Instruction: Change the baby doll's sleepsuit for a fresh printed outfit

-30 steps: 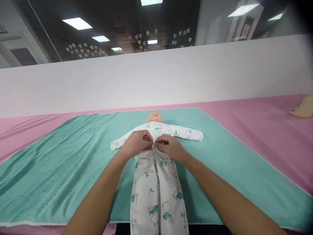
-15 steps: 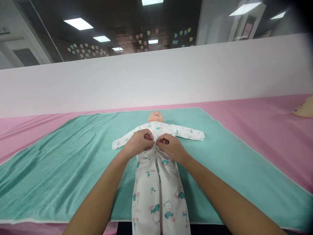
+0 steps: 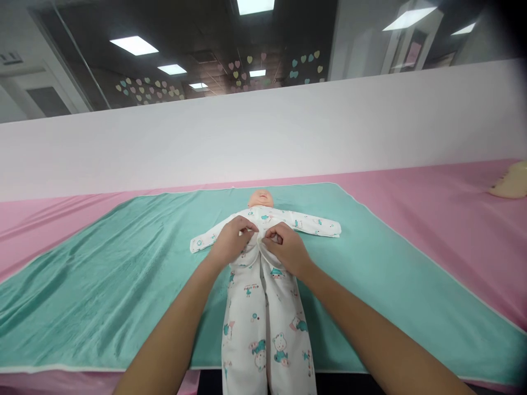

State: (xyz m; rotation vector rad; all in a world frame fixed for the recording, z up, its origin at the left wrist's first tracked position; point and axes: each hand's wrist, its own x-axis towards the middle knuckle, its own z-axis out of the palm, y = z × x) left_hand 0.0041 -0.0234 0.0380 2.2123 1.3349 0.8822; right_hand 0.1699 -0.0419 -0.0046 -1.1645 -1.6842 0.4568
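Observation:
A baby doll (image 3: pixel 261 197) lies on its back on a teal blanket (image 3: pixel 123 263), dressed in a white romper (image 3: pixel 263 323) printed with small teal animals. Its sleeves are spread to both sides and the legs point toward me. My left hand (image 3: pixel 231 241) and my right hand (image 3: pixel 285 247) meet over the doll's chest. Both are closed in a pinch on the romper's front edges along the centre seam, knuckles nearly touching each other.
The blanket covers a pink sheet (image 3: pixel 453 219) on a long table, backed by a low white partition (image 3: pixel 263 137). A pale yellow object (image 3: pixel 510 182) lies at the far right. The table's front edge runs just below the romper's feet.
Both hands have crept a little up the romper's front toward the doll's neck, still pinching the fabric. The doll and the blanket stay put.

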